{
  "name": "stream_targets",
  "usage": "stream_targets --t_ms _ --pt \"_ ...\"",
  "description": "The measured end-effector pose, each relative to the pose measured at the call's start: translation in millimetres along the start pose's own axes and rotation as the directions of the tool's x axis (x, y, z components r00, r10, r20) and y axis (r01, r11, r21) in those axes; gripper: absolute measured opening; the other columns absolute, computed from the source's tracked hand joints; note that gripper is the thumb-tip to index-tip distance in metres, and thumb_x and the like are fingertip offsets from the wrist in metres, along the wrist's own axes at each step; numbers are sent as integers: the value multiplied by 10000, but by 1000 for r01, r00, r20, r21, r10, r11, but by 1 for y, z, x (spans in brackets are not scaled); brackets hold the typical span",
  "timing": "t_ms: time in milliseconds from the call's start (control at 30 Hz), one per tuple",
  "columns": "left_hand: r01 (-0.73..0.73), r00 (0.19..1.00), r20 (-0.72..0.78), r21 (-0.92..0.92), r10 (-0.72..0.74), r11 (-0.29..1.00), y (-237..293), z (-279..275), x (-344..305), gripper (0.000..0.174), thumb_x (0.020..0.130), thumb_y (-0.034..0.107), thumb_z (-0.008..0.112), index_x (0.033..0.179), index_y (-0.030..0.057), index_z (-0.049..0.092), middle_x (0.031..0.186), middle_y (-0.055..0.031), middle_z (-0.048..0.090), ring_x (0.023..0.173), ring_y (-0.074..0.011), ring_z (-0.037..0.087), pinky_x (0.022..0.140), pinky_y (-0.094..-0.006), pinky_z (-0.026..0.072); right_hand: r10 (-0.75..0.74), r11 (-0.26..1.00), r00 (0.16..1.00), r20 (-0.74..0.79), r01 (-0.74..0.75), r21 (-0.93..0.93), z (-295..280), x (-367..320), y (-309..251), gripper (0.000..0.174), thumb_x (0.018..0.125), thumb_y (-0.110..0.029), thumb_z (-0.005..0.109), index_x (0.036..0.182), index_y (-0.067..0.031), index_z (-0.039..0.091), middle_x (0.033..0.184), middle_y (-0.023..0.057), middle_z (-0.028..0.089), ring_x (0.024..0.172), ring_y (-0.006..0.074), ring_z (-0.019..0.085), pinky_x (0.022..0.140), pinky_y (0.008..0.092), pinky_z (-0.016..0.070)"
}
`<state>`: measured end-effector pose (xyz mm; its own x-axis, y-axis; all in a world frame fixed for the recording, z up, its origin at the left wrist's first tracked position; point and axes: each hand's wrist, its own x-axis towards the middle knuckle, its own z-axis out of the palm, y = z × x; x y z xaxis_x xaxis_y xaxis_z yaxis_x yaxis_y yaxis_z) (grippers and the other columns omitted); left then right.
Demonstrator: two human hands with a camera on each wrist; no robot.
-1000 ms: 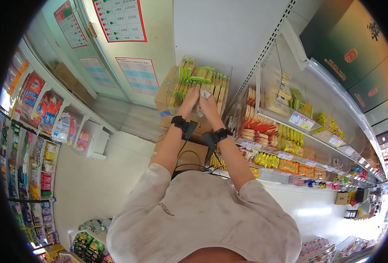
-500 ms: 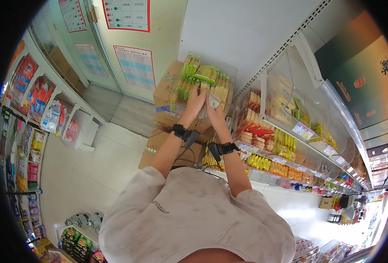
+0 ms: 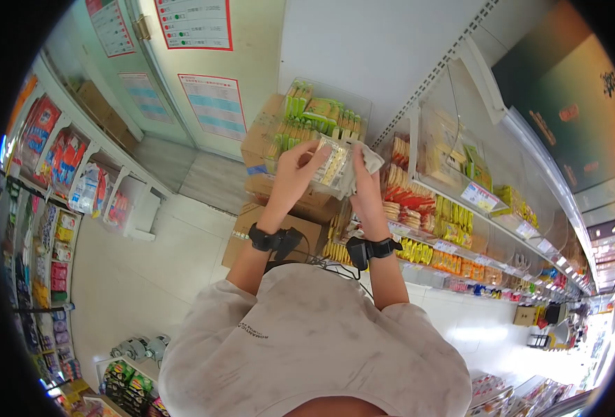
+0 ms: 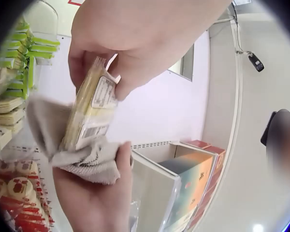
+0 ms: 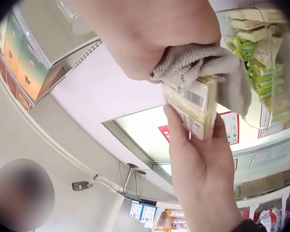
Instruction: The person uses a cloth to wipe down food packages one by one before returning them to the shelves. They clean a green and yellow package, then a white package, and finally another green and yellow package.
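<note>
A flat, clear-wrapped packet [image 3: 332,164] with pale yellow contents and a printed label is up in front of me, over the near side of a clear bin. My left hand [image 3: 295,174] pinches one end of it between thumb and fingers. At the other end, my right hand [image 3: 368,189] holds a grey terry cloth [image 3: 371,161] folded around the packet. The right wrist view shows the cloth [image 5: 195,63] over the packet's edge [image 5: 191,104], beside a barcode. In the left wrist view the right fingers are partly hidden behind the cloth [image 4: 94,162].
Green-ended packets [image 3: 323,109] fill the clear bin, beside cardboard boxes [image 3: 257,132]. Shelves on the right carry red-wrapped packets [image 3: 412,194] and yellow packets [image 3: 453,217] behind clear guards. A door with posters [image 3: 214,104] stands at the left, near hanging goods [image 3: 64,149].
The hands were close together over the bin; they have come apart and slightly toward me. The packet's labelled face now shows between them, and the cloth has swung to the right.
</note>
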<state>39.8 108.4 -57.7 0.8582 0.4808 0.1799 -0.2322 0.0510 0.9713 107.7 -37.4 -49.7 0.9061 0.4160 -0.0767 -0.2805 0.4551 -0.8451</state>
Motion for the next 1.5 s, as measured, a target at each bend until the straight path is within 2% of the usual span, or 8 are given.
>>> stream_targets --t_ms 467,700,767,933,1100,1267,1367,1500 --pt "-429 891 121 535 437 728 32 66 -64 550 987 177 607 1448 -42 402 1348 -173 574 1221 -266 559 1049 -374 415 -451 711 890 68 404 -576 -23 -64 -32 311 986 -169 606 1213 44 617 1154 85 671 1044 152 608 900 288 472" --pt "179 953 290 -315 -86 932 -1 90 -92 643 955 179 615 1485 -61 340 1493 -225 414 1375 -213 407 1105 -347 350 -516 395 718 468 684 -613 -11 -98 -71 502 1035 -316 400 1376 29 531 1581 184 333 1512 362 174 1214 493 114" --pt "193 882 442 -26 -162 981 35 99 -92 586 948 214 617 1441 -41 432 1478 -228 435 1379 -235 419 1093 -340 363 -450 238 698 556 694 -679 -30 -93 -90 464 1020 -234 466 1404 25 493 1561 175 377 1497 385 219 1208 516 121" --pt "-221 826 561 245 48 944 77 116 -100 519 936 273 596 1372 -6 553 1458 -225 466 1381 -353 426 1104 -398 357 -234 929 959 158 269 -255 -58 -99 -112 433 1070 -292 455 1394 -9 511 1366 102 587 1334 198 462 1114 329 343" --pt "-594 779 422 262 463 761 81 133 -93 527 933 232 570 1402 -5 526 1557 -210 347 1466 -384 288 1173 -464 246 -269 934 958 99 284 -218 -66 -131 -103 397 1049 -295 510 1344 -33 555 1242 81 635 1156 139 557 1011 297 425" --pt "-413 882 335 213 331 885 61 129 -88 665 975 216 564 1526 -24 278 1563 -178 329 1436 -323 334 1161 -431 277 -390 811 900 197 437 -389 -79 -136 -115 202 916 -41 662 1117 -28 671 1178 113 677 1071 167 638 923 332 509" --pt "79 938 327 122 -115 989 34 126 -86 631 1014 272 564 1492 -51 308 1483 -161 428 1334 -272 460 1116 -400 344 -611 553 755 238 622 -555 -83 -131 -117 186 911 -32 658 1095 -24 678 1201 146 677 1091 206 652 916 333 516" --pt "665 683 634 -334 -364 668 30 126 -80 614 1074 471 349 1457 -9 369 1382 -178 522 1254 -270 548 1079 -404 426 -654 365 682 327 663 -654 -85 -128 -106 262 827 0 693 1087 -26 682 1238 152 666 1125 295 651 942 382 515"
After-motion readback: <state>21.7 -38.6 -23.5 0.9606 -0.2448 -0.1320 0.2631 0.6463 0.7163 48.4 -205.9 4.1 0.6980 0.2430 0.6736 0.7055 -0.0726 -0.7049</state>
